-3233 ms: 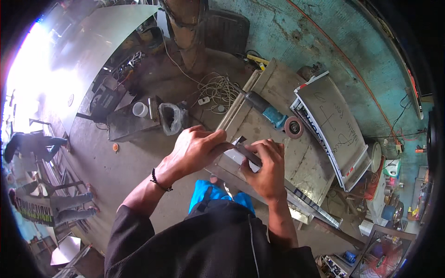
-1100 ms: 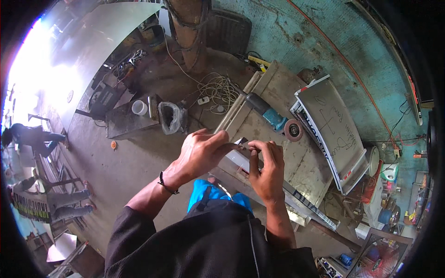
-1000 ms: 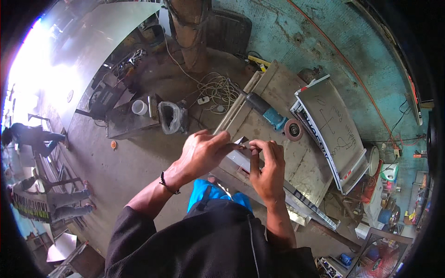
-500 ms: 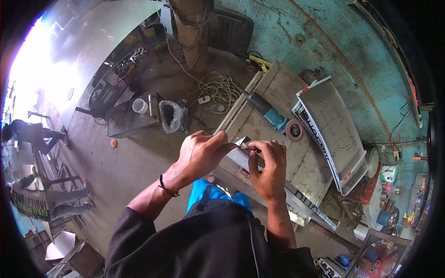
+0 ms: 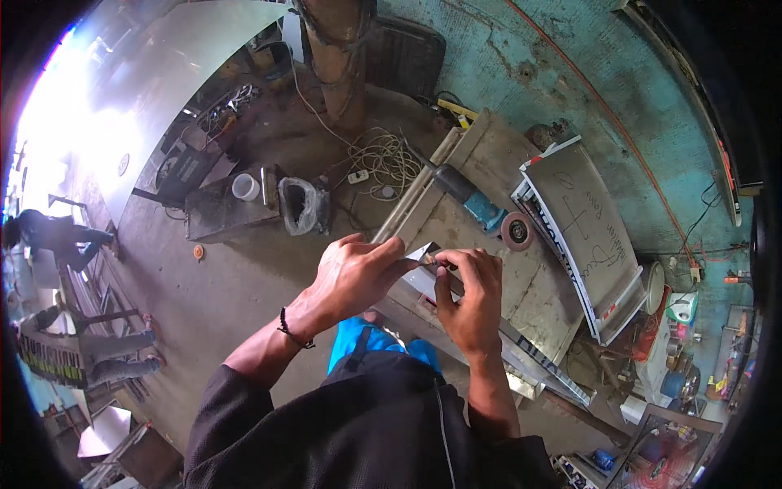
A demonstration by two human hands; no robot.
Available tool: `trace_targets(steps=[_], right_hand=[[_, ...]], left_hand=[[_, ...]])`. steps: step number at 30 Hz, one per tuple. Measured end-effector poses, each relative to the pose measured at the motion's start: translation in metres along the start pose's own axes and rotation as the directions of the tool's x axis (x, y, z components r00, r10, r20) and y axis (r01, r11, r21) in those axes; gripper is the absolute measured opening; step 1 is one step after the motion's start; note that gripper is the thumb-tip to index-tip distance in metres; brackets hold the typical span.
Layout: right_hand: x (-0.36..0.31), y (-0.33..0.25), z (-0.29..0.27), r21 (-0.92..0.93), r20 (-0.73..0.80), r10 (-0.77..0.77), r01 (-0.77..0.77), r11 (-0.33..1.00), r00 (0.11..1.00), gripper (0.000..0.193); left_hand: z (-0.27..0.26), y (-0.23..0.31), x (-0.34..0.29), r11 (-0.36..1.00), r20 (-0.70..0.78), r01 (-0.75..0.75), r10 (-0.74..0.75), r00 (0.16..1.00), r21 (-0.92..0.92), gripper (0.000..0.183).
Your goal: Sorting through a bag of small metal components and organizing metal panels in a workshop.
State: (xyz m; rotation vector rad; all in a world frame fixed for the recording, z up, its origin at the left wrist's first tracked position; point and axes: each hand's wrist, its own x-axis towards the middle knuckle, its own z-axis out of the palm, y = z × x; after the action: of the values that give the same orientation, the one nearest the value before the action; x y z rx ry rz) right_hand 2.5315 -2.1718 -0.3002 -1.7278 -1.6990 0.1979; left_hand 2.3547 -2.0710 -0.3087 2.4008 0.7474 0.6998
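My left hand [image 5: 356, 271] and my right hand [image 5: 473, 299] meet in front of my body, both closed in a pinch. Between their fingertips is a small dark piece [image 5: 428, 259], too small and too covered by fingers to name. Under my hands lies a long metal strip [image 5: 528, 352] with a plastic-like sheen, running along the near edge of the workbench [image 5: 533, 300]. Beyond my right hand, a blue angle grinder [image 5: 470, 198] rests on the bench, its round abrasive disc [image 5: 517, 231] facing up.
A grey panel with white edging [image 5: 588, 236] lies on the bench's right side. A coiled cable [image 5: 381, 163], a white cup [image 5: 245, 187] and a plastic-lined bin [image 5: 304, 206] sit at far left. A fan [image 5: 664, 456] stands at lower right. Two people [image 5: 61, 236] are at the left.
Both hands keep their pinch at nearly the same place. Only slight shifts of the fingers show.
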Motion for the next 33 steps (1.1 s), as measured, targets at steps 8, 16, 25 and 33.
trace_targets(steps=[8, 16, 25, 33], right_hand=[[-0.002, -0.001, 0.0, 0.0, -0.023, -0.007, 0.007, 1.0, 1.0, 0.015], [0.0, 0.001, 0.0, -0.071, 0.004, -0.003, 0.004, 0.997, 1.0, 0.019], [0.001, -0.008, -0.002, 0.036, 0.049, -0.052, 0.05, 0.998, 0.997, 0.016], [0.024, -0.021, -0.019, -0.077, 0.206, -0.06, 0.077, 0.994, 0.977, 0.015]], left_hand=[[-0.013, 0.002, 0.004, 0.999, 0.083, -0.037, 0.034, 0.996, 0.025, 0.026], [0.024, -0.015, -0.002, 0.756, -0.135, 0.3, -0.453, 0.881, -0.582, 0.021], [0.101, -0.015, 0.036, 0.136, 0.13, 0.269, -0.619, 0.775, -0.953, 0.031], [0.096, -0.013, 0.041, 0.401, 0.014, 0.352, -0.643, 0.766, -0.846, 0.042]])
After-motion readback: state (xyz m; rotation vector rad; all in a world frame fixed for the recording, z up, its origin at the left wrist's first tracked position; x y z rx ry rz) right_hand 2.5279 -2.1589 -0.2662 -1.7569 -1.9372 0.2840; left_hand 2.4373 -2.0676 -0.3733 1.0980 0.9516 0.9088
